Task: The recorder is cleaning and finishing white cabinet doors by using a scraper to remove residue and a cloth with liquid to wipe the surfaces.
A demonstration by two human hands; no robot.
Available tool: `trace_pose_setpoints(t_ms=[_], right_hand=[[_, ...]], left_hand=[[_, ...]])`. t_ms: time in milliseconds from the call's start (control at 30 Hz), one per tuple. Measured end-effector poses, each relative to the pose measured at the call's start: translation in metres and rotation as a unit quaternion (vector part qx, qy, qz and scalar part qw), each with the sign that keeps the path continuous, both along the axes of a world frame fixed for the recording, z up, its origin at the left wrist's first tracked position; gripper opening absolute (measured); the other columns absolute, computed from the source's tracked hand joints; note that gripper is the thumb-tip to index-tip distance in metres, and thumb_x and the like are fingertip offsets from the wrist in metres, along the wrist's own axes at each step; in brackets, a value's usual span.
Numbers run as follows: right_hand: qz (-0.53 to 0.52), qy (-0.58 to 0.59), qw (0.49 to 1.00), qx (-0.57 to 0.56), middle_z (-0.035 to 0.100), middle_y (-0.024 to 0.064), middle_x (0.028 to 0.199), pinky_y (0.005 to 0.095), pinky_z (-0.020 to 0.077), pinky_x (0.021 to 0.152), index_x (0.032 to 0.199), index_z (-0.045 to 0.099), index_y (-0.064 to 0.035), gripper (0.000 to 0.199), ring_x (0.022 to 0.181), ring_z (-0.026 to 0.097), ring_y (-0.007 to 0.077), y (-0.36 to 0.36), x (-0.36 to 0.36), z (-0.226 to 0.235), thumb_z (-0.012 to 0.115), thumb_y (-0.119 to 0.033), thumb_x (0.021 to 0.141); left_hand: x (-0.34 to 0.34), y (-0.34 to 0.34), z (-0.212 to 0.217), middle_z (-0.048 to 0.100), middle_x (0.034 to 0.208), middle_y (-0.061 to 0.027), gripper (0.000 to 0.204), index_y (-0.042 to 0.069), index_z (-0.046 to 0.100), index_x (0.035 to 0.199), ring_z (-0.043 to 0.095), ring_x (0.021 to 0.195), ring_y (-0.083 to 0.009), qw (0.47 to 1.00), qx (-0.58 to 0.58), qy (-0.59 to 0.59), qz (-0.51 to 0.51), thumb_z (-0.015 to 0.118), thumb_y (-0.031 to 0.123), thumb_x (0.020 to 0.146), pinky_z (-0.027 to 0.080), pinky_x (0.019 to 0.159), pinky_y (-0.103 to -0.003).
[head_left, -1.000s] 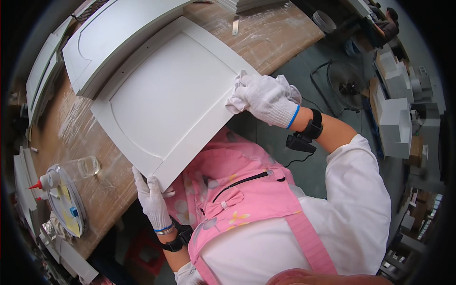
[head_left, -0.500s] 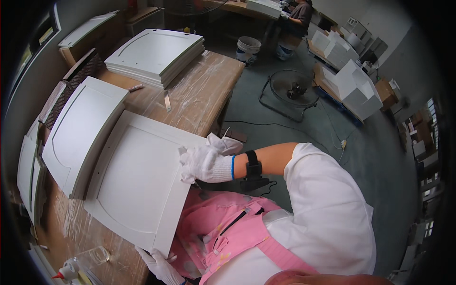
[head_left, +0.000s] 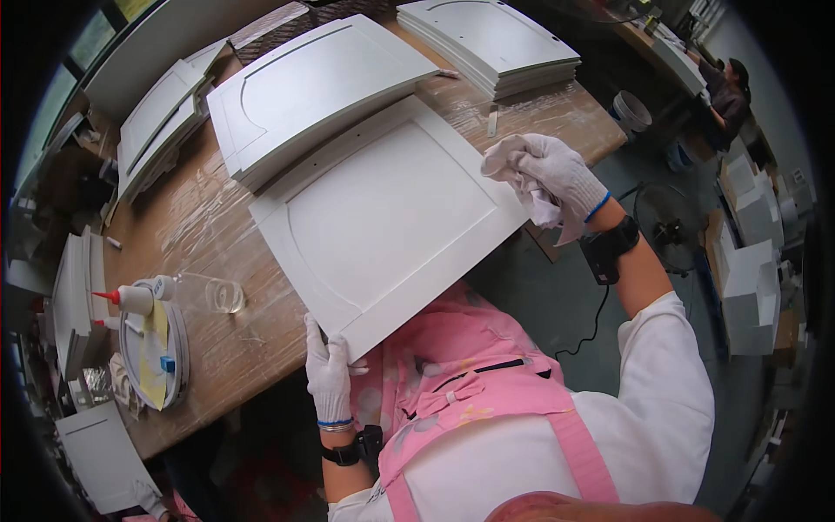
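Observation:
A white cabinet door panel (head_left: 391, 213) with a raised, arched frame lies tilted before me. My left hand (head_left: 330, 370), in a white knit glove, grips its near left corner, with part of the fingers hidden by the panel. At the right end of the panel, my gloved right hand (head_left: 561, 174) is closed around a crumpled white cloth (head_left: 541, 207), partly covered by the fingers. Just behind lies a stack of similar panels (head_left: 322, 83), which the front panel partly overlaps.
Plastic film covers the brown table (head_left: 196, 252). A clear bottle (head_left: 209, 294) and a red-tipped glue bottle (head_left: 135, 299) are at left, near a round tray (head_left: 180, 365). More panels (head_left: 487, 39) are stacked at far right. Another person's gloved hand (head_left: 150, 498) touches a panel, lower left.
My view has swung left, so the scene sits further right. My right hand with the cloth has lifted from the panel's face to its right end; my left hand still holds the near corner.

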State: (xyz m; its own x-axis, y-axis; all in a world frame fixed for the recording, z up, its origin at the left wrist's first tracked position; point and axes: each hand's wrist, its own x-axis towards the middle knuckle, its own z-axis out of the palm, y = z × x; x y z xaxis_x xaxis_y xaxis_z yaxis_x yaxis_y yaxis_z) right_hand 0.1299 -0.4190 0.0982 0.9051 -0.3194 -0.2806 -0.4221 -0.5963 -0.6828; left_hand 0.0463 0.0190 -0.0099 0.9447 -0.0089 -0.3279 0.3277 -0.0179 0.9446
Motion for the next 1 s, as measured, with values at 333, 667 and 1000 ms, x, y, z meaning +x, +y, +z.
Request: trace_pose_setpoints(t_ms=[333, 667, 1000], right_hand=[[0.128, -0.05, 0.906, -0.401, 0.042, 0.0171, 0.155, 0.048, 0.0273, 0.121, 0.154, 0.039, -0.0091, 0.07, 0.144, 0.04, 0.031, 0.142, 0.108, -0.071, 0.055, -0.048, 0.099], [0.514, -0.27, 0.796, -0.174, 0.027, 0.0157, 0.164, 0.0542, 0.0251, 0.118, 0.152, 0.041, -0.0112, 0.072, 0.149, 0.028, 0.0375, 0.283, 0.043, -0.108, 0.048, -0.056, 0.096], [0.191, -0.074, 0.974, -0.096, 0.052, 0.0181, 0.144, 0.0425, 0.0478, 0.104, 0.14, 0.056, -0.0133, 0.049, 0.124, 0.059, 0.028, 0.17, 0.146, -0.051, 0.061, -0.034, 0.095]], left_hand=[[-0.003, 0.007, 0.005, 0.068, 0.109, -0.0119, 0.071, 0.007, 0.012, 0.161, 0.062, 0.062, -0.0102, 1.0, -0.012, 0.024, -0.015, 0.053, 0.024, 0.105, 0.057, 0.048, -0.024], [0.0, 0.009, 0.009, 0.066, 0.118, -0.0134, 0.074, 0.005, 0.01, 0.161, 0.065, 0.07, -0.0112, 0.996, -0.04, 0.069, -0.031, 0.055, 0.02, 0.104, 0.058, 0.052, -0.024], [0.002, 0.011, 0.008, 0.062, 0.123, -0.0144, 0.08, 0.0, 0.005, 0.16, 0.065, 0.078, -0.0109, 0.998, -0.034, 0.021, -0.058, 0.055, 0.014, 0.1, 0.058, 0.059, -0.024]])
